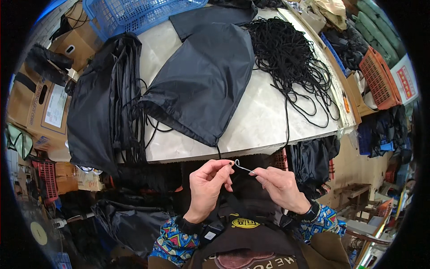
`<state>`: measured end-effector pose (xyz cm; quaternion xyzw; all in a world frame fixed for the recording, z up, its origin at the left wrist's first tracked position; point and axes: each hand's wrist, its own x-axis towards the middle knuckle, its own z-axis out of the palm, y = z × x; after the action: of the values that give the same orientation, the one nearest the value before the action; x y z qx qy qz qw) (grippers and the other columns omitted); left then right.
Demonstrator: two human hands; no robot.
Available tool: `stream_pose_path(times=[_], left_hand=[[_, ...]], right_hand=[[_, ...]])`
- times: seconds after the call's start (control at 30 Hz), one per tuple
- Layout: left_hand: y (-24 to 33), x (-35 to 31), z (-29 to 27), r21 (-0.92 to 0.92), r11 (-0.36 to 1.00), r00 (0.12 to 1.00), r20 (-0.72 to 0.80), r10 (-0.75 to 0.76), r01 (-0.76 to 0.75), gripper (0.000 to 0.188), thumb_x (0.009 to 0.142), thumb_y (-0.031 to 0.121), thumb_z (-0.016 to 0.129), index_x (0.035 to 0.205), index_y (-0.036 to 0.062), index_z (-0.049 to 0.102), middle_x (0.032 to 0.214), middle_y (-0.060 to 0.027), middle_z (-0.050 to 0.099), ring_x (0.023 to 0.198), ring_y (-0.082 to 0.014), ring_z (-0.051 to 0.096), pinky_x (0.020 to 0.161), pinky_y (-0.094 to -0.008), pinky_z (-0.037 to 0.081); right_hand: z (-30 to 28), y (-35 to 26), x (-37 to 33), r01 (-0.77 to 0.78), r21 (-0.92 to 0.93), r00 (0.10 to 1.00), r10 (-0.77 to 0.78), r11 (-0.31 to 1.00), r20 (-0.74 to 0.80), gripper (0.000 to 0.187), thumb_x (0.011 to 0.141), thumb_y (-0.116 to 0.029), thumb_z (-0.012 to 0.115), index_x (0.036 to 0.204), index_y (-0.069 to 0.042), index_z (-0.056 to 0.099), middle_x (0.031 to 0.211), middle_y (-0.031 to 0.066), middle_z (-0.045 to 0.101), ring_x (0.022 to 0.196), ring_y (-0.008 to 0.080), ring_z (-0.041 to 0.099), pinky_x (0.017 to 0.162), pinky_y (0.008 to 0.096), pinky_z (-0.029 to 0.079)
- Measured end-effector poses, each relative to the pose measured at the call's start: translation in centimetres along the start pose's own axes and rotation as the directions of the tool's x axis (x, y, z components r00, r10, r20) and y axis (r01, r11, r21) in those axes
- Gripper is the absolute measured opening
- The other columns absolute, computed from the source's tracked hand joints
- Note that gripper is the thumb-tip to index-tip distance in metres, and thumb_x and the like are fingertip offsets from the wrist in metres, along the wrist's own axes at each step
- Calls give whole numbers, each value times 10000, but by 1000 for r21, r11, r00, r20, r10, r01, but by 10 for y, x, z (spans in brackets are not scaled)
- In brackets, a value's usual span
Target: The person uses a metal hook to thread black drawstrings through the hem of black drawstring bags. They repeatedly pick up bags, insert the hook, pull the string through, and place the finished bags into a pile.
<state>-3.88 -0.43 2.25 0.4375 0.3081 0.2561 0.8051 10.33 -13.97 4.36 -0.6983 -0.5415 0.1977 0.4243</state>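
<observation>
The left hand [206, 188] pinches the black cord [218, 153] just beside the wire hook [245, 168] grasped by the right hand [279, 186], so a loosened pinch could drop the cord.

Tabletop [264, 121]: surfaced in smooth, glossy white. Bag [201, 76], laid on tabletop: made of smooth black cloth, faintly sheened. Cord heap [284, 51], piled on tabletop: formed of matt black textile. Hooked wire [245, 169], held before tabletop: shaped from smooth, shiny metal. Basket [130, 20], at tabletop's far edge: moulded in blue plastic.
</observation>
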Motion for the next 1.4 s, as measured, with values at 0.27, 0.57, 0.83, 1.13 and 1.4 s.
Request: stream_pose_path(times=[0.27,0.57,0.83,1.13,1.4], left_hand=[[-3,-1,1,138,989,998,28,56,-60,128,874,14,594,970,-62,631,796,-89,630,594,-91,568,509,-229,488],[-6,-1,0,152,987,999,16,49,-51,128,873,15,603,975,-54,637,840,-90,640,635,-103,591,549,-233,511],[-7,1,-1,-11,1000,998,52,27,-26,206,861,13,623,1058,-43,602,955,-131,663,771,-161,653,671,-263,552],[-6,1,-4,11,1000,997,83,1,-2,259,882,23,596,1128,-54,577,1027,-154,654,866,-179,656,746,-267,552],[-1,-1,-3,10,994,989,108,-105,104,286,900,60,583,1163,-51,566,1057,-171,649,928,-215,658,776,-265,548]], right_hand=[[1,2,-1,-44,11,994,43,999,98,203,842,0,605,1045,1,602,707,135,542,606,278,562,543,337,452],[2,8,2,-22,10,997,21,1000,79,185,856,-18,597,1038,12,610,758,149,598,623,277,586,563,324,472],[-10,4,5,-264,164,948,225,951,223,192,910,-77,560,1064,21,617,815,107,659,569,118,551,531,261,469],[-9,4,7,-57,-25,986,60,998,158,207,846,-14,597,1052,5,608,788,180,610,691,323,613,587,349,485],[-11,11,2,56,-187,978,-16,981,209,241,830,-32,572,1070,-25,572,707,130,552,611,315,591,509,396,460]])
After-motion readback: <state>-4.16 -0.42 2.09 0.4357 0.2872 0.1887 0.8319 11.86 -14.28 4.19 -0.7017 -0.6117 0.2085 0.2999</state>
